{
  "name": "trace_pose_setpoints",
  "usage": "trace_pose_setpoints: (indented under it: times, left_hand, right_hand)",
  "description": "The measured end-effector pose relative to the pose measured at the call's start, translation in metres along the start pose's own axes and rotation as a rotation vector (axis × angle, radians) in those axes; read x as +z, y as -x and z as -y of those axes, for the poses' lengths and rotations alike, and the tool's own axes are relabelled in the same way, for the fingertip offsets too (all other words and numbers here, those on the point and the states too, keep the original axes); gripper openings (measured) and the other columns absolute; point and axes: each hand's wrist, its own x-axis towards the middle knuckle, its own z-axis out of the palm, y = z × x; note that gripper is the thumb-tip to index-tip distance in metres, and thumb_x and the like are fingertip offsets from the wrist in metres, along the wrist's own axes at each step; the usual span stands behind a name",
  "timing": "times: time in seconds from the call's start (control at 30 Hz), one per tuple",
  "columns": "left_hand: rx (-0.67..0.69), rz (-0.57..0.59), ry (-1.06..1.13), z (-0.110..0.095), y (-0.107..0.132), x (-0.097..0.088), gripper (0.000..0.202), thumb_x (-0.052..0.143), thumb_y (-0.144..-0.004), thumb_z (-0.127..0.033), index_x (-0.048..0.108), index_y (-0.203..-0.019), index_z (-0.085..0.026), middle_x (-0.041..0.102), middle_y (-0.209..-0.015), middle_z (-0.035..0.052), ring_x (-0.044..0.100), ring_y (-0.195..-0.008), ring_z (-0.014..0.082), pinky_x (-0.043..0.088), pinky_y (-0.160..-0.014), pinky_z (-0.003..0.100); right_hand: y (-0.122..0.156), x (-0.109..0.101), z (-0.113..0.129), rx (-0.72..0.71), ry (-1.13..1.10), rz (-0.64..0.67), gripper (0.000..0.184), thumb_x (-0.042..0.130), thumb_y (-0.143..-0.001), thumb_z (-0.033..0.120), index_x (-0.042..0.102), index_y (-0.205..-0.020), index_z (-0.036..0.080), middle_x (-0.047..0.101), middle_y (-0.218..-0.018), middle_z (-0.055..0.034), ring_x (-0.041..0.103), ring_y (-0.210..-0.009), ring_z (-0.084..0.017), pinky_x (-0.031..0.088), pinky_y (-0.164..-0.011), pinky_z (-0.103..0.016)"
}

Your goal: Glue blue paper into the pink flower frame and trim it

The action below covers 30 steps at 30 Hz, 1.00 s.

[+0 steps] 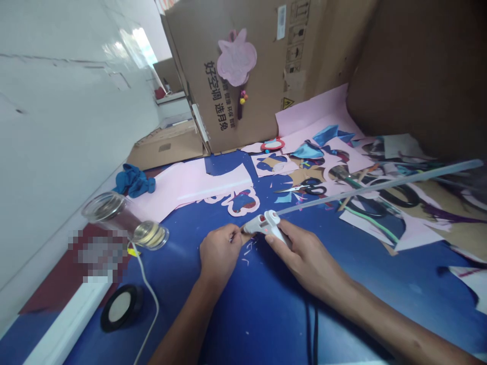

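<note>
A white hot glue gun (268, 223) is in my right hand (304, 253), with the fingers wrapped round its handle. From its back a long translucent glue stick (365, 190) sticks out far to the right. The gun's nozzle points left and meets the fingers of my left hand (220, 253). That hand is closed in a pinch; what it holds is mostly hidden, though a small tan piece (248, 236) shows beside the fingertips. White scraps (248, 249) lie on the blue table (266, 314) just below the nozzle.
Cut pink sheets (213, 177), black-handled scissors (314, 187) and many scraps cover the far and right side. Left stand a glass jar (114, 215), black tape roll (120, 308) and white cable (152, 294). A cardboard box (258, 111) walls off the back, with a pink cutout (236, 60) on it.
</note>
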Motion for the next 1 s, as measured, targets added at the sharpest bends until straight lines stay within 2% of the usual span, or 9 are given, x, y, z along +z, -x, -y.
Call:
trace_pose_setpoints:
  times: [0.17,0.33,0.67,1.0]
  left_hand:
    - [0.007,-0.001,-0.007,-0.0002,-0.0004,0.0002,0.02,0.06,-0.091,-0.026,0.078,-0.085,-0.028,0.076,-0.079,-0.0012,0.064,-0.073,0.0164,0.031,-0.064,0.028]
    - [-0.002,0.004,-0.003,-0.0007,-0.0003,-0.0004,0.021,0.059,-0.092,-0.026,0.077,-0.083,-0.028,0.076,-0.079,-0.0015,0.063,-0.071,0.0156,0.031,-0.064,0.029]
    - [-0.01,0.006,-0.006,-0.0007,0.0004,-0.001,0.02,0.059,-0.092,-0.027,0.077,-0.084,-0.029,0.076,-0.079,-0.0017,0.064,-0.071,0.0162,0.031,-0.064,0.029]
    - [0.002,0.013,-0.006,-0.0005,0.0002,-0.0025,0.021,0.058,-0.092,-0.027,0.077,-0.083,-0.028,0.075,-0.078,-0.001,0.064,-0.072,0.0169,0.032,-0.064,0.029]
  right_hand:
    - [0.0006,-0.001,-0.0006,0.005,-0.002,-0.026,0.023,0.05,-0.107,0.038,0.062,-0.097,0.022,0.072,-0.089,-0.0021,0.062,-0.076,-0.021,0.041,-0.07,-0.031]
    - [0.0012,-0.0002,0.0006,-0.016,-0.011,0.006,0.021,0.05,-0.107,0.036,0.063,-0.098,0.022,0.074,-0.094,-0.0028,0.064,-0.08,-0.021,0.042,-0.072,-0.031]
    - [0.0014,0.0006,0.0004,-0.017,0.018,0.004,0.021,0.049,-0.107,0.035,0.063,-0.098,0.022,0.073,-0.091,-0.0036,0.064,-0.079,-0.021,0.041,-0.07,-0.031]
    - [-0.0003,-0.0031,0.0004,-0.01,0.028,-0.04,0.023,0.049,-0.108,0.037,0.065,-0.102,0.022,0.072,-0.087,-0.0023,0.061,-0.074,-0.02,0.041,-0.067,-0.03]
